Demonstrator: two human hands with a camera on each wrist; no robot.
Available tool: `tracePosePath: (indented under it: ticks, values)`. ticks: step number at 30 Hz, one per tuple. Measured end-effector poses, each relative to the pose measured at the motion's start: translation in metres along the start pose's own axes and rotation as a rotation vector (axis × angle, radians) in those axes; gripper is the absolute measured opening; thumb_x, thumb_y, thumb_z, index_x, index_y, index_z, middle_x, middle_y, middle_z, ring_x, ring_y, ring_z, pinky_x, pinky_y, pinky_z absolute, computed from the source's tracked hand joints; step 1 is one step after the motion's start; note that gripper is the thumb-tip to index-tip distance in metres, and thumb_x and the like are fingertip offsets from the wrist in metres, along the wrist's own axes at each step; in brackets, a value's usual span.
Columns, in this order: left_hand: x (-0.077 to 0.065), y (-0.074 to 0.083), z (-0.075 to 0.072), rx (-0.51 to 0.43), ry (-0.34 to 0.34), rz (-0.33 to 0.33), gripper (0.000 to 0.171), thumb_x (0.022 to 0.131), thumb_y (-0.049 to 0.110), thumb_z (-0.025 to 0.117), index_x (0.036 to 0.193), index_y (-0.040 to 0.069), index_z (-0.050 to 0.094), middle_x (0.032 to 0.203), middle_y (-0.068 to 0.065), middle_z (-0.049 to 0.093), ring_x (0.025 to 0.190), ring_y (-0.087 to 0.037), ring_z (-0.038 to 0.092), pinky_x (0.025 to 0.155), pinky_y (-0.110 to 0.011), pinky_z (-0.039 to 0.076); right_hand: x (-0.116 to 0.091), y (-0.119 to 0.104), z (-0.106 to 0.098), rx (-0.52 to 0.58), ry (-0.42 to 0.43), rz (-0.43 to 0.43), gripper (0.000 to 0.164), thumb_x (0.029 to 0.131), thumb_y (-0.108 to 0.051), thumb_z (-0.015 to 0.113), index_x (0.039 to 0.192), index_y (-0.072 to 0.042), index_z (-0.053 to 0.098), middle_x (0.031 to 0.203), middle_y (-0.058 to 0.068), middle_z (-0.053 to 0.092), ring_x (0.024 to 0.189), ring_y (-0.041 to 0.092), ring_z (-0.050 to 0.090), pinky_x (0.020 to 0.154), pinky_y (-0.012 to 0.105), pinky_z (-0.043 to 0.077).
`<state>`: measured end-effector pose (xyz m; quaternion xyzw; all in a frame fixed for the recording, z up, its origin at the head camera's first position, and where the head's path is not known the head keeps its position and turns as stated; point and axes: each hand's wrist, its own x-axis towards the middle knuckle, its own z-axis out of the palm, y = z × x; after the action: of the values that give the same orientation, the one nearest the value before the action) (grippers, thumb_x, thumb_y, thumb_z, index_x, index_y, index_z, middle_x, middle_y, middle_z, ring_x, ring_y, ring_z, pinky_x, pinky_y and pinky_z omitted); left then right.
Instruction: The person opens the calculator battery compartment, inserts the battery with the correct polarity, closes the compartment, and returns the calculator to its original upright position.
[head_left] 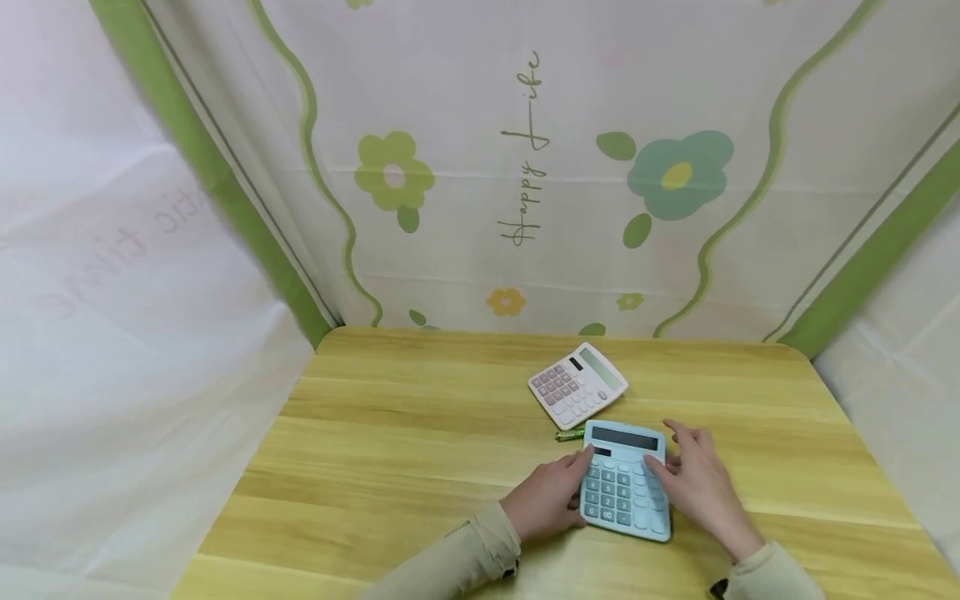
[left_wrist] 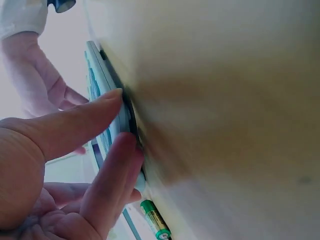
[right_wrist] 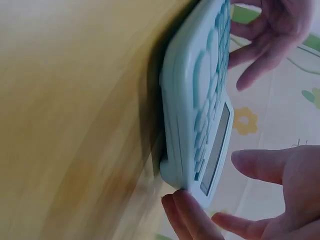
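A light blue desk calculator lies face up on the wooden table, between both hands. My left hand is at its left side; in the left wrist view the thumb and the fingers lie along the calculator's side edge. My right hand is at the upper right. In the right wrist view, its fingertips touch the corner by the display, while the thumb is held apart from the calculator. A green battery lies just beyond the calculator's upper left.
A white and pink calculator lies turned at an angle farther back on the wooden table. White fabric with printed flowers hangs behind the table's back edge, and more fabric hangs on either side.
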<state>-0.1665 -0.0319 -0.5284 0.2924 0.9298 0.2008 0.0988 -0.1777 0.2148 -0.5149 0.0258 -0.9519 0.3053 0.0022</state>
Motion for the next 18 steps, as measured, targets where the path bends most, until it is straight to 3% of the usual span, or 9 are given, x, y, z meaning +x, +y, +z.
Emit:
tracePosePath:
  ticks: [6, 10, 13, 18]
  values:
    - [0.018, 0.011, -0.001, 0.018, 0.027, 0.005, 0.101, 0.082, 0.036, 0.089, 0.162, 0.011, 0.033, 0.152, -0.004, 0.056, 0.125, -0.009, 0.062, 0.105, -0.02, 0.049, -0.004, 0.005, -0.003, -0.098, -0.039, 0.0, 0.091, 0.094, -0.039, 0.074, 0.155, 0.013, 0.031, 0.128, 0.041, 0.05, 0.104, 0.048, 0.064, 0.078, 0.059, 0.055]
    - [0.032, 0.017, 0.004, 0.087, 0.08, 0.039, 0.101, 0.08, 0.04, 0.09, 0.161, 0.011, 0.037, 0.143, -0.003, 0.064, 0.118, -0.009, 0.066, 0.1, -0.018, 0.051, -0.008, 0.008, -0.003, -0.136, -0.096, -0.017, 0.12, 0.087, -0.059, 0.077, 0.16, 0.012, 0.014, 0.146, 0.047, 0.036, 0.119, 0.062, 0.054, 0.085, 0.07, 0.051]
    - [0.043, 0.02, 0.007, 0.099, 0.103, 0.059, 0.1, 0.079, 0.041, 0.091, 0.16, 0.012, 0.039, 0.136, -0.002, 0.069, 0.113, -0.006, 0.068, 0.096, -0.016, 0.052, -0.011, 0.008, -0.002, -0.133, -0.128, -0.025, 0.139, 0.077, -0.066, 0.082, 0.161, 0.01, 0.002, 0.155, 0.048, 0.02, 0.128, 0.069, 0.043, 0.09, 0.075, 0.047]
    - [0.055, 0.025, 0.008, 0.08, 0.055, 0.073, 0.106, 0.077, 0.032, 0.093, 0.162, 0.013, 0.034, 0.114, 0.003, 0.074, 0.097, 0.0, 0.066, 0.088, -0.011, 0.052, -0.011, 0.009, 0.001, -0.133, -0.139, -0.013, 0.153, 0.066, -0.067, 0.089, 0.161, 0.009, -0.005, 0.159, 0.048, 0.006, 0.135, 0.072, 0.027, 0.094, 0.081, 0.041]
